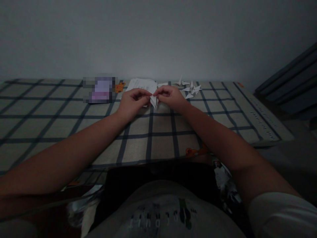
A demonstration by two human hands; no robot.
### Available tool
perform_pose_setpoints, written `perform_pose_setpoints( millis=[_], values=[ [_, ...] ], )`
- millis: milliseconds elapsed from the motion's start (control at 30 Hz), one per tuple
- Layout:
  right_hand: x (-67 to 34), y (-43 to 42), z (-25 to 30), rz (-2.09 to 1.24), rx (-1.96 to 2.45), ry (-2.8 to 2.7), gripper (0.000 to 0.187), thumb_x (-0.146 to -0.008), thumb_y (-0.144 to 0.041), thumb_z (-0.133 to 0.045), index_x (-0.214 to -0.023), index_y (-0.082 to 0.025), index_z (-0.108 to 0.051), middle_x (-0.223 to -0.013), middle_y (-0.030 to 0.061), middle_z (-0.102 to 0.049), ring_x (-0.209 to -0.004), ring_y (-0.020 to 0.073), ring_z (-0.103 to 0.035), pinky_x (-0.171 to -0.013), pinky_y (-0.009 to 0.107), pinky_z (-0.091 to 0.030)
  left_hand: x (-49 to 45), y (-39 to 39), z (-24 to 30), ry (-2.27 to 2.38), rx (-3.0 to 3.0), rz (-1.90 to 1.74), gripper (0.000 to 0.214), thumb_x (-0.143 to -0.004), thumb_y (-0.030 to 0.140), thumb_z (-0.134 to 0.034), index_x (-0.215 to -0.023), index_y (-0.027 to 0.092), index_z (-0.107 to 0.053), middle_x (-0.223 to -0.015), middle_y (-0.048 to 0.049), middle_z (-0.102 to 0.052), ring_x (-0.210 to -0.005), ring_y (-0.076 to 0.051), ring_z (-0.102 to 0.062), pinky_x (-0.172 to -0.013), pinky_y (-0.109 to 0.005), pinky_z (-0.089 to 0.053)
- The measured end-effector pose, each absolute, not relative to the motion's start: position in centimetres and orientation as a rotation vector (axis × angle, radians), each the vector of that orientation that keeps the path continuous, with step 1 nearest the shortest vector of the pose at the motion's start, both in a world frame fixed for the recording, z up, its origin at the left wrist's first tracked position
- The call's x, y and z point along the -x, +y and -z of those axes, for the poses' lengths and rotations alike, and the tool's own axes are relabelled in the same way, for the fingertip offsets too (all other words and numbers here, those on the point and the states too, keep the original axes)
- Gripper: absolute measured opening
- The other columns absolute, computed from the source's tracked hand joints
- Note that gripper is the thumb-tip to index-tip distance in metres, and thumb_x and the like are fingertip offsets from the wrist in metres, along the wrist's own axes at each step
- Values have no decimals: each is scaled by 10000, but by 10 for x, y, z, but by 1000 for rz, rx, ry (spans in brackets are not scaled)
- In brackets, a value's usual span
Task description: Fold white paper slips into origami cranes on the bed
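A small folded piece of white paper (154, 102), pointed at its lower end, is held up between both hands above the checked tablecloth. My left hand (133, 100) pinches its upper left edge between thumb and index finger. From the other side, my right hand (172, 96) pinches the upper right edge in the same way. Just behind the hands lies a stack of printed white paper sheets (142, 84), partly covered by my left hand. Folded paper cranes (192, 89) rest on the cloth to the right of my right hand.
A blurred-out purple device, perhaps a phone (102, 90), stands at the back left. The checked tablecloth (136, 138) carries orange printed figures and reaches a pale wall (158, 39). Dark slatted furniture (292, 76) is at the right. Crumpled items lie below the table's front edge.
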State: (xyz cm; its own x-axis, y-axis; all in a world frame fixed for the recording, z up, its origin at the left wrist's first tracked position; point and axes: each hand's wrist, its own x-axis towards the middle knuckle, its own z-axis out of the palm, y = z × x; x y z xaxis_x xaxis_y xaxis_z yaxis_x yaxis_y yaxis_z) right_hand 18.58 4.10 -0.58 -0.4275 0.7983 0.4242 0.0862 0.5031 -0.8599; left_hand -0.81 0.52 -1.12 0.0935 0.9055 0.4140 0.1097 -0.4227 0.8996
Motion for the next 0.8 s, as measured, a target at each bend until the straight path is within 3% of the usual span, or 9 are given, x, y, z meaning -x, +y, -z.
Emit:
perform_pose_setpoints(
  millis=[333,533,667,800],
  values=[
    [-186,55,22,-861,622,-1999,346,-854,-290,-651,-1164,-137,-636,-1088,96,-690,-913,154,-638,-846,317,-567,8,13,15,972,-1677,-1461,231,-710,221,-840,-836,183,-650,-749,-3,-691,-683,-133,-684,-665,-250,-585],
    [-189,56,22,-869,640,-1959,342,-854,-261,-632,-1174,-143,-651,-1027,79,-695,-939,168,-661,-877,335,-578,8,18,19,952,-1576,-1421,307,-677,211,-872,-868,195,-631,-792,-3,-681,-710,-136,-687,-702,-278,-604],
    [-189,52,20,-900,654,-1937,310,-860,-284,-644,-1138,-148,-666,-1006,71,-697,-917,167,-666,-860,336,-586,6,14,17,945,-1543,-1421,277,-665,180,-862,-857,183,-663,-774,-8,-691,-694,-129,-677,-693,-266,-594],
    [-188,52,18,-950,645,-1917,256,-895,-346,-635,-1057,-151,-674,-985,67,-699,-887,163,-670,-833,336,-592,4,10,13,972,-1477,-1416,208,-722,253,-829,-865,173,-701,-784,-17,-712,-678,-131,-675,-683,-275,-597]
  ],
)
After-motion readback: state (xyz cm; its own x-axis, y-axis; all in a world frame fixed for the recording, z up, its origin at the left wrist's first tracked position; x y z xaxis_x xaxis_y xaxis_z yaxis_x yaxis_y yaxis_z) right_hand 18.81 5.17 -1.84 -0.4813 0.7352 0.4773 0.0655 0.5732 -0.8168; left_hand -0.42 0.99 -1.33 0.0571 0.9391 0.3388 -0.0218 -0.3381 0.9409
